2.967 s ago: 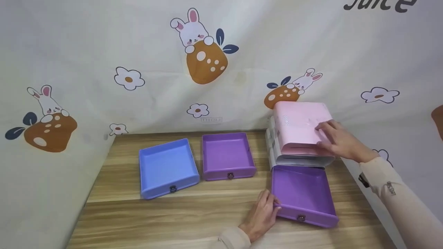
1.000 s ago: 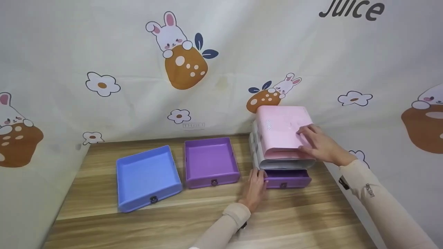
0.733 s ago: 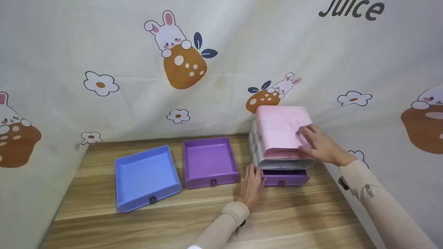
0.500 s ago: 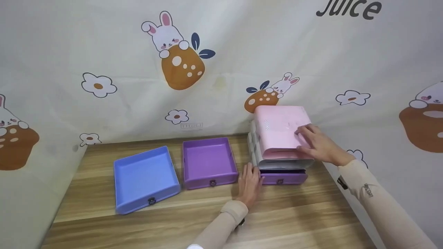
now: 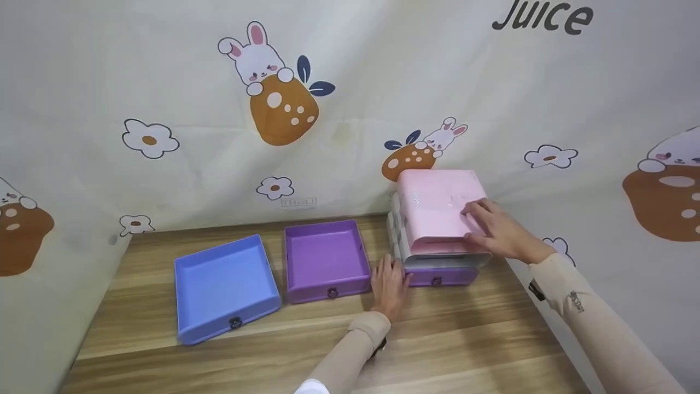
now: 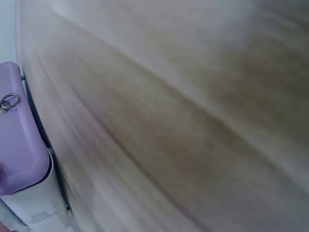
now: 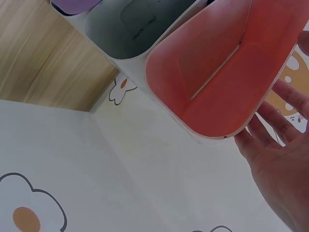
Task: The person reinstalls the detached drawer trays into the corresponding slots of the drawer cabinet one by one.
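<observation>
A stack of drawer shells stands at the right, a pink shell [image 5: 437,202] on top of white ones. The two upper openings hold no drawer; the pink shell's hollow inside [image 7: 217,72] faces the right wrist view. In the lowest opening sits a purple drawer [image 5: 456,277], its front close against the shell, with a ring pull [image 6: 8,103]. My left hand [image 5: 389,287] lies at the drawer's left end, fingers extended along the shell's side and thumb at the drawer front. My right hand [image 5: 503,232] rests on the pink shell's right side, fingers spread on its top.
A second purple drawer [image 5: 328,254] and a blue drawer [image 5: 227,284] lie on the wooden table [image 5: 273,361] left of the stack. Behind them hangs a cream cloth [image 5: 355,71] printed with rabbits and flowers, which also covers both sides.
The purple drawer has slid back into the lowest shell under my left hand, from well pulled out to nearly flush. My right hand stays on the pink shell. The head view has shifted.
</observation>
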A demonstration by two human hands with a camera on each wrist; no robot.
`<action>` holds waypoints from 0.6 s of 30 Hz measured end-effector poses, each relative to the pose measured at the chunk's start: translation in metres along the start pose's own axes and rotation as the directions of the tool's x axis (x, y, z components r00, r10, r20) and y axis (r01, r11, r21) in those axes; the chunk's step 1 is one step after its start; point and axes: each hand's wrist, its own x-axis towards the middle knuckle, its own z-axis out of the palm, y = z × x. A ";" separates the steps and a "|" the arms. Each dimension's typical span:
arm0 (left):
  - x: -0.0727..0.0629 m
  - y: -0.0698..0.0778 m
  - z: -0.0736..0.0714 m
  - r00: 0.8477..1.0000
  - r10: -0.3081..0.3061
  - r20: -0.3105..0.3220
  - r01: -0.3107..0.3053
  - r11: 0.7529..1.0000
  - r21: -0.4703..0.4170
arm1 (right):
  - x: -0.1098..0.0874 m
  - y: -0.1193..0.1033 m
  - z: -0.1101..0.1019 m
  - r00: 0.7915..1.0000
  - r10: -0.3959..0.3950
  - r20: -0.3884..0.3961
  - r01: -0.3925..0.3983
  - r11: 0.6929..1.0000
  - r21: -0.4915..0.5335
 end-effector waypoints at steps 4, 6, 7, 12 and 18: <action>0.000 -0.001 -0.001 1.000 -0.007 0.007 0.007 1.000 0.001 | 0.000 0.000 0.000 1.000 0.021 0.021 -0.021 1.000 0.012; -0.002 -0.002 -0.003 1.000 -0.015 0.011 0.015 1.000 -0.012 | 0.000 -0.001 0.001 0.999 0.026 0.025 -0.027 1.000 0.017; -0.003 -0.002 -0.005 1.000 -0.016 0.009 0.016 1.000 -0.020 | 0.000 -0.001 0.001 0.999 0.024 0.024 -0.024 1.000 0.016; -0.008 -0.011 -0.023 0.993 0.100 -0.066 -0.108 0.988 -0.115 | -0.002 0.000 0.001 1.000 0.015 0.013 -0.015 1.000 0.019; -0.013 -0.035 -0.067 0.967 0.236 -0.099 -0.247 0.963 -0.108 | 0.001 0.001 0.001 1.000 -0.003 -0.004 0.003 1.000 0.019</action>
